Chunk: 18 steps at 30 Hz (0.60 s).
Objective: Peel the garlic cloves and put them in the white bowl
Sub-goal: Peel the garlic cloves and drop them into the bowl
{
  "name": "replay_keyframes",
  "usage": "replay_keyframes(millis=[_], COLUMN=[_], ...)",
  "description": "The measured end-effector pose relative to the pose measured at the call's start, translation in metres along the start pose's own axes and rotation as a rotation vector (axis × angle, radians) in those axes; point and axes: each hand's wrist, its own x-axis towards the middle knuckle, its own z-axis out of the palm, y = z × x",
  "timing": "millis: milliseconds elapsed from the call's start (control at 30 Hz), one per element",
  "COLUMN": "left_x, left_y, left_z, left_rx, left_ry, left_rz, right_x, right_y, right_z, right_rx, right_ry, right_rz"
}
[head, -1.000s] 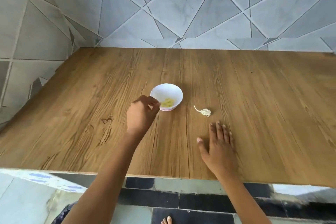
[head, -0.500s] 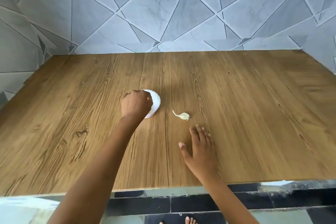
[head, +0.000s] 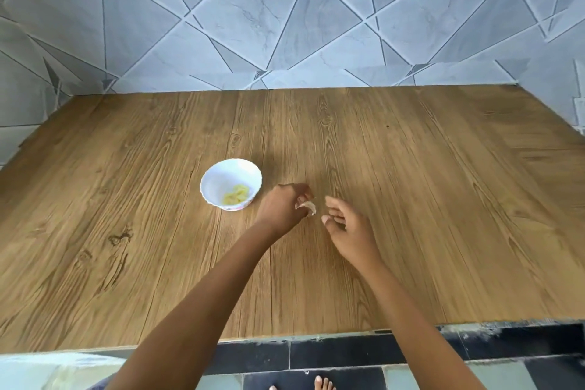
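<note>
- Garlic clove (head: 307,208) is pinched in the fingertips of the left hand (head: 281,209), over the wooden table (head: 411,199), just right of the white bowl (head: 215,174).
- Right hand (head: 343,225) hovers just beside it, fingers loosely curled, holding nothing.
- Tip imo: pinch low so the papery tail pokes out, then catch that with the right thumbnail and strip.
- Peeled cloves (head: 235,195) sit in the bowl, so this one goes there after.
</note>
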Motion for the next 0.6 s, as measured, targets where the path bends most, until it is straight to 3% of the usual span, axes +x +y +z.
replay_keyframes(millis=[200,367,467,533,600], left_x=[-0.005,-0.010,-0.017,-0.023,-0.026], left_y=[-0.001,-0.003,0.001,0.007,0.010], left_z=[-0.018,-0.022,-0.018,-0.013,-0.008], left_rx=[-0.208,-0.298,-0.382,-0.498,-0.683], left_ry=[0.008,0.013,0.159,0.337,0.345], left_rz=[0.214,0.285,0.193,-0.001,-0.200], right_x=[0.016,0.018,0.017,0.016,0.015], right_y=[-0.014,-0.018,-0.020,-0.020,-0.020], right_z=[-0.008,-0.007,-0.001,0.003,0.007], right_rx=[0.467,0.632,0.711,0.759,0.776], right_ry=[-0.130,-0.098,0.004,0.086,0.137], right_rz=[0.176,0.210,0.249,0.244,0.213])
